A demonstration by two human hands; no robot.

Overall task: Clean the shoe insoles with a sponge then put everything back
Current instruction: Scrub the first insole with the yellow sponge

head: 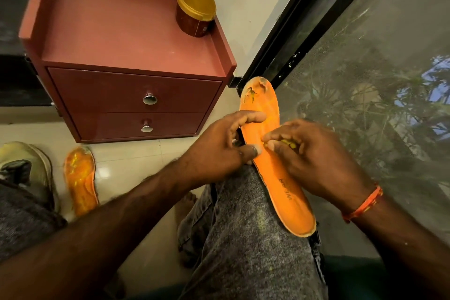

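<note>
An orange insole [265,109] with a worn, torn toe end lies along my right knee, heel toward me. My left hand [219,148] grips its left edge near the middle, fingers curled over it. My right hand [316,153] presses a small yellow sponge [288,144] onto the insole's middle; the sponge is mostly hidden under the fingers. A second orange insole [81,178] lies flat on the tiled floor at lower left. A pale green shoe [26,168] stands on the floor beside it.
A dark red two-drawer cabinet [131,102] stands ahead on the left, with a gold-lidded jar [196,7] on its top. A black-framed window with a mesh screen [365,80] fills the right side. My legs in grey jeans [243,238] are below.
</note>
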